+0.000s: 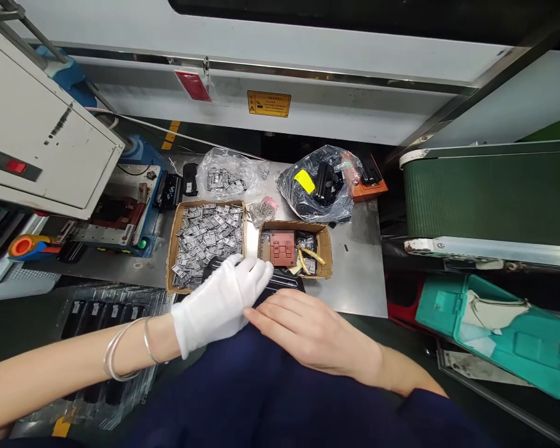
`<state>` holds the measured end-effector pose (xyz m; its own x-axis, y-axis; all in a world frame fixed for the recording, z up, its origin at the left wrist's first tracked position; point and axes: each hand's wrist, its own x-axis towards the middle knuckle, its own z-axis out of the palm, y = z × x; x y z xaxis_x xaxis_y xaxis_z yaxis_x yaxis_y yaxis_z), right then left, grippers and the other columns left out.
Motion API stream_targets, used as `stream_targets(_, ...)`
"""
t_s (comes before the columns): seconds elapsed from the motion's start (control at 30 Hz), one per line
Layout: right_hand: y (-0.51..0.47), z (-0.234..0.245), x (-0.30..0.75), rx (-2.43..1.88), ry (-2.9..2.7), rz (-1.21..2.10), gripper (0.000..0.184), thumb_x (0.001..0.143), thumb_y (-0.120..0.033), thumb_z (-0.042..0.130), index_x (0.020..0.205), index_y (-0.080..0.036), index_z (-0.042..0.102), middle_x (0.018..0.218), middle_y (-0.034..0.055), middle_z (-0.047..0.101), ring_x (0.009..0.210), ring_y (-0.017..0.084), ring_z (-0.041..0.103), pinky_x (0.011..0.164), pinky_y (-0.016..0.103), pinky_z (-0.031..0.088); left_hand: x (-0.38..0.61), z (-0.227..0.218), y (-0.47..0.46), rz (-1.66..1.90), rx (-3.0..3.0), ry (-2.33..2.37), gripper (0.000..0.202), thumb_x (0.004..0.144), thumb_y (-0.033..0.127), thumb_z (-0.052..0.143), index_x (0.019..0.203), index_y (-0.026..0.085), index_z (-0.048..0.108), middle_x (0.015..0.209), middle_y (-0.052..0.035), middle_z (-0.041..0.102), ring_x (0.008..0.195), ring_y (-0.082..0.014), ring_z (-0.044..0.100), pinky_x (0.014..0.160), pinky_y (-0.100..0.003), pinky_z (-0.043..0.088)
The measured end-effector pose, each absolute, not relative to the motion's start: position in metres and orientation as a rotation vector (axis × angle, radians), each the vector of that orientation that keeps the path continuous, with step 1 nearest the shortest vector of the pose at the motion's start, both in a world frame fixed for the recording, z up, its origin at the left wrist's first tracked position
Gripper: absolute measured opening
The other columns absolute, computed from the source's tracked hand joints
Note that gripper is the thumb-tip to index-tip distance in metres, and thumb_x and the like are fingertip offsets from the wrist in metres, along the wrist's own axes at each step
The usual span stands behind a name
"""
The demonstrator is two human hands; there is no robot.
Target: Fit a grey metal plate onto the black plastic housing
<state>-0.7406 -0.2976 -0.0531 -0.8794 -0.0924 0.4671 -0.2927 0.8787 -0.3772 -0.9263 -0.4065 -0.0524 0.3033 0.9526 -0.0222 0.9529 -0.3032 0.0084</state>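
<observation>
White cotton covers the left hand [224, 302], whose gloved fingers are curled over a flat black part [280, 283] at the near edge of the metal table [359, 274]; whether the part is actually pinched cannot be told. The bare right hand [308, 333] is laid flat just beside the glove, fingers together, touching its cuff side. Behind the black part, a cardboard box [205, 246] of small grey metal pieces is kept within easy reach, and a smaller box [295, 249] with a red block is set to its right.

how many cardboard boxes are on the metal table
2. The larger cardboard box, full of small silver parts, sits left, just beyond the gloved left hand. The smaller box, holding a reddish block, sits right of it. Bags behind could hide more.
</observation>
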Motion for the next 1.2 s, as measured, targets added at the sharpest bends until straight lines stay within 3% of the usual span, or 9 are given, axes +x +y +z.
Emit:
stream_targets(0.1,-0.288,-0.064,-0.733,0.267,-2.532,0.665,0.031,0.108,-0.007,0.045,0.13,-0.005,0.067,0.126,0.0092,0.076,0.124,0.018,0.066,0.124,0.032,0.042,-0.932,-0.05,-0.41,0.093,2.486,1.885,0.05,0.08,0.013,0.058,0.127,-0.002,0.051,0.109,-0.0188,0.062,0.097,-0.033,0.063,0.085,-0.047,0.057)
stream_targets(0.2,-0.283,-0.077,-0.729,0.278,-2.474,0.655,0.031,0.11,-0.012,0.044,0.131,-0.011,0.067,0.135,0.0051,0.072,0.14,0.016,0.056,0.132,0.036,0.027,-0.935,-0.048,-0.413,0.149,2.506,1.914,0.057,0.078,0.015,0.062,0.129,-0.004,0.048,0.109,-0.0191,0.063,0.097,-0.0336,0.065,0.087,-0.047,0.057)
stream_targets(0.43,-0.29,-0.083,-0.743,0.43,-2.526,0.677,0.037,0.11,-0.01,0.036,0.127,-0.004,0.069,0.14,0.0131,0.068,0.133,0.018,0.062,0.127,0.035,0.038,-0.933,-0.057,-0.407,0.108,2.547,1.921,0.042,0.082,0.005,0.05,0.124,0.0,0.049,0.102,-0.0157,0.065,0.089,-0.0307,0.065,0.084,-0.046,0.057)
stream_targets(0.6,-0.28,-0.092,-0.732,0.33,-2.5,0.603,0.036,0.112,-0.015,0.039,0.13,-0.013,0.069,0.145,0.0047,0.066,0.155,0.016,0.037,0.134,0.038,0.02,-0.938,-0.052,-0.409,0.179,2.569,1.918,0.052,0.079,0.008,0.056,0.129,-0.003,0.048,0.106,-0.0184,0.065,0.096,-0.0328,0.066,0.091,-0.048,0.058)
stream_targets(0.8,-0.28,-0.103,-0.723,0.252,-2.361,0.538,0.039,0.115,-0.026,0.037,0.125,-0.02,0.074,0.13,0.0006,0.074,0.16,0.016,0.025,0.135,0.039,0.02,-0.938,-0.045,-0.414,0.264,2.627,1.908,0.054,0.08,0.01,0.058,0.132,-0.003,0.048,0.114,-0.0202,0.067,0.105,-0.0342,0.066,0.1,-0.05,0.055)
stream_targets(0.9,-0.288,-0.103,-0.722,0.157,-2.238,0.498,0.043,0.115,-0.038,0.036,0.12,-0.024,0.077,0.148,0.0007,0.062,0.162,0.019,0.02,0.135,0.043,0.02,-0.94,-0.045,-0.419,0.305,2.655,1.917,0.05,0.089,0.016,0.059,0.134,-0.002,0.047,0.119,-0.0215,0.065,0.112,-0.0346,0.061,0.107,-0.051,0.049)
stream_targets(1.03,-0.306,-0.103,-0.723,-0.142,-2.078,0.666,0.026,0.107,-0.03,0.057,0.124,-0.031,0.076,0.157,0.0045,0.05,0.156,0.027,0.033,0.128,0.054,0.037,-0.941,-0.044,-0.422,0.353,2.706,2.001,0.042,0.093,0.016,0.058,0.13,-0.003,0.052,0.118,-0.0231,0.063,0.114,-0.035,0.056,0.108,-0.052,0.046)
stream_targets(1.13,-0.315,-0.097,-0.726,-0.493,-1.9,1.189,0.07,0.097,-0.024,0.074,0.159,-0.037,0.044,0.152,0.009,0.055,0.135,0.025,0.061,0.114,0.046,0.054,-0.945,-0.044,-0.419,0.338,2.74,2.111,0.042,0.093,0.017,0.062,0.127,-0.005,0.054,0.118,-0.0251,0.062,0.112,-0.0354,0.056,0.105,-0.052,0.048)
stream_targets(1.2,-0.315,-0.089,-0.728,-0.72,-1.833,1.59,0.076,0.092,-0.029,0.08,0.159,-0.032,0.044,0.139,0.0088,0.068,0.117,0.022,0.072,0.104,0.038,0.06,-0.948,-0.046,-0.418,0.248,2.779,2.123,0.045,0.092,0.019,0.065,0.128,-0.006,0.054,0.119,-0.0257,0.062,0.11,-0.036,0.057,0.105,-0.055,0.048)
